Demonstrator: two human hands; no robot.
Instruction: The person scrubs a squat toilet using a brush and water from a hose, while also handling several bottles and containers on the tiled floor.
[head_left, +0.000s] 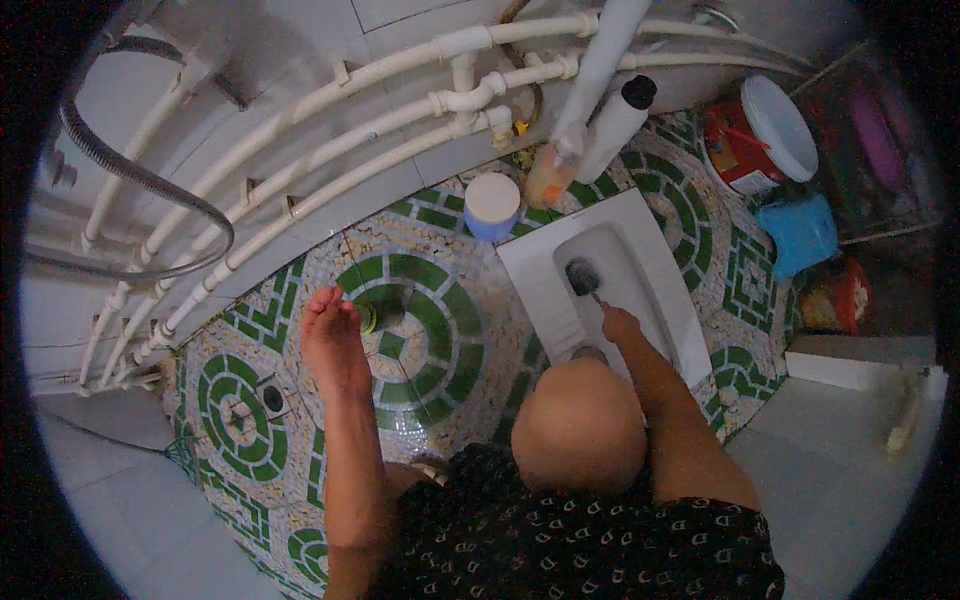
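Note:
My right hand (620, 324) is closed around the reddish handle of a toilet brush. The dark, round brush head (582, 276) is inside the basin of a white squat toilet (536, 274), near its upper left side. To the left, over the green-patterned tiled floor, is my left hand (331, 334), its fingers bent. A small lime-green rounded object (367, 319) shows against its right side; whether the hand grips it is unclear. My bare knee (579, 427) partly covers the toilet's near end.
A blue container with a pale lid (492, 199), an orange-tinted container (551, 180) and a white bottle with a black cap (616, 127) stand behind the toilet. White pipes (330, 97) line the wall. At right are a red-and-white bucket (739, 142) and a blue plastic item (799, 234).

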